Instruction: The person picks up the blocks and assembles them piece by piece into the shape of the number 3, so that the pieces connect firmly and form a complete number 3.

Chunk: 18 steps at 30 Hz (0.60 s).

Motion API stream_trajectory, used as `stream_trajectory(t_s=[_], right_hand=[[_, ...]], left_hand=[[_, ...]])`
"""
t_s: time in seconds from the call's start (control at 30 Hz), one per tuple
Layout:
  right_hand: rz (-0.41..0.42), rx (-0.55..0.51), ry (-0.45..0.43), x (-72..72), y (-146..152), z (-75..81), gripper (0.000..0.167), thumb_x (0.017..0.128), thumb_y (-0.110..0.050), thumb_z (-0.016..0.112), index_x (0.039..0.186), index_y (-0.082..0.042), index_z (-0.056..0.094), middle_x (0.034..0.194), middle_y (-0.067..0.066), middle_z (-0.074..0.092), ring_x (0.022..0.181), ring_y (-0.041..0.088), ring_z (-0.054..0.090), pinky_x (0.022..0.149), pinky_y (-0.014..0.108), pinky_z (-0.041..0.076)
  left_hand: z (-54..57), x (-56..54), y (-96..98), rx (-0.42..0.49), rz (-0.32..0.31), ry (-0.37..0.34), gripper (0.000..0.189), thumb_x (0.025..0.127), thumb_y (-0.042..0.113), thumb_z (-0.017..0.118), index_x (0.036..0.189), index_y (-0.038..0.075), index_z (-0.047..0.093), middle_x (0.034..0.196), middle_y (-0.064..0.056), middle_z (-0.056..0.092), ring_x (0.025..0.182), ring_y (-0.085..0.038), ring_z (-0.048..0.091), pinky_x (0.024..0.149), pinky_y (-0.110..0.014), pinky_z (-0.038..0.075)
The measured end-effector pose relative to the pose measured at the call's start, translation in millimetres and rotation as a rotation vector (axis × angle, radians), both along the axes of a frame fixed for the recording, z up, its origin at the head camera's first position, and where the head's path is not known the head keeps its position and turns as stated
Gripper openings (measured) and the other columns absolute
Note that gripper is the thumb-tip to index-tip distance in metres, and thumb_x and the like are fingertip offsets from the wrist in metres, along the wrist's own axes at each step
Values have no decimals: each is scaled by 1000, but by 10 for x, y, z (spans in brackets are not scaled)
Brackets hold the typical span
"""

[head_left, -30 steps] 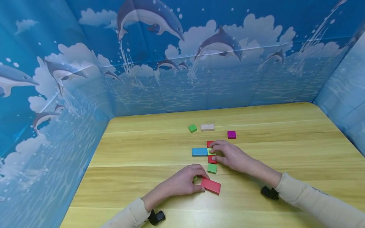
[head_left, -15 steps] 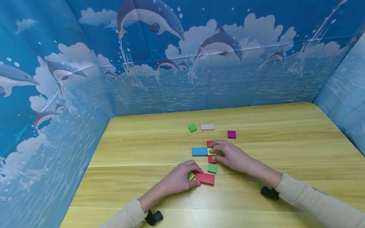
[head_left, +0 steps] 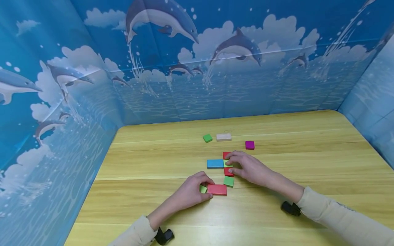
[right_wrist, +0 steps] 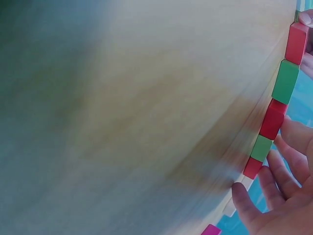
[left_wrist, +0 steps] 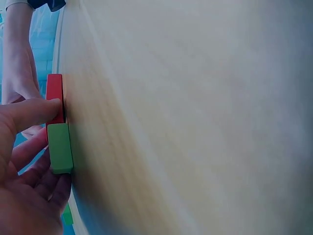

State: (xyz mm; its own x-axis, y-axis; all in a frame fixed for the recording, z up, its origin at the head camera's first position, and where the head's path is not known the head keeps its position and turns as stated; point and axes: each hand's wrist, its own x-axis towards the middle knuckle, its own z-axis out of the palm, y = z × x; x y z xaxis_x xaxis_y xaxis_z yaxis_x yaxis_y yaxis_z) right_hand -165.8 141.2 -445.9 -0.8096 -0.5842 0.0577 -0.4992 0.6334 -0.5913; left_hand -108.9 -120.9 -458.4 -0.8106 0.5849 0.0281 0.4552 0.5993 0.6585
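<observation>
My left hand [head_left: 190,191] pinches a long red block [head_left: 217,190] between thumb and forefinger, flat near the table surface. Against that block's left end, inside the curl of the fingers, sits a small light-green block [left_wrist: 60,148]. My right hand [head_left: 250,167] rests at a short column of blocks with bent fingers. Its thumb touches the near red block [head_left: 228,172], and its fingers lie at the yellow-green block [head_left: 227,163] and far red block [head_left: 226,155], partly covering both. A blue block [head_left: 215,164] adjoins the column's left side. A green block [head_left: 228,181] stands just in front.
Farther back on the wooden table [head_left: 147,153] lie a loose green block [head_left: 207,138], a pale wooden block [head_left: 223,137] and a magenta block [head_left: 250,145]. A dolphin-printed curtain [head_left: 184,95] borders the table's back and sides.
My left hand has slid the long red block leftward and slightly away from me, turning it straight, with the light-green block moving along. The right hand stays in place.
</observation>
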Motion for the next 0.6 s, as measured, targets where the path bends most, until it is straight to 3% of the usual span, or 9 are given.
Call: stream_trajectory(t_s=[0.6], right_hand=[[10, -10, 12, -13, 5, -18, 22, 90, -15, 74, 111, -12, 72, 130, 1, 57, 124, 27, 50, 101, 48, 43]], left_hand=[[-2, 3, 5, 11, 16, -4, 28, 80, 17, 82, 106, 16, 71, 99, 13, 57, 88, -3, 54, 80, -21, 47]])
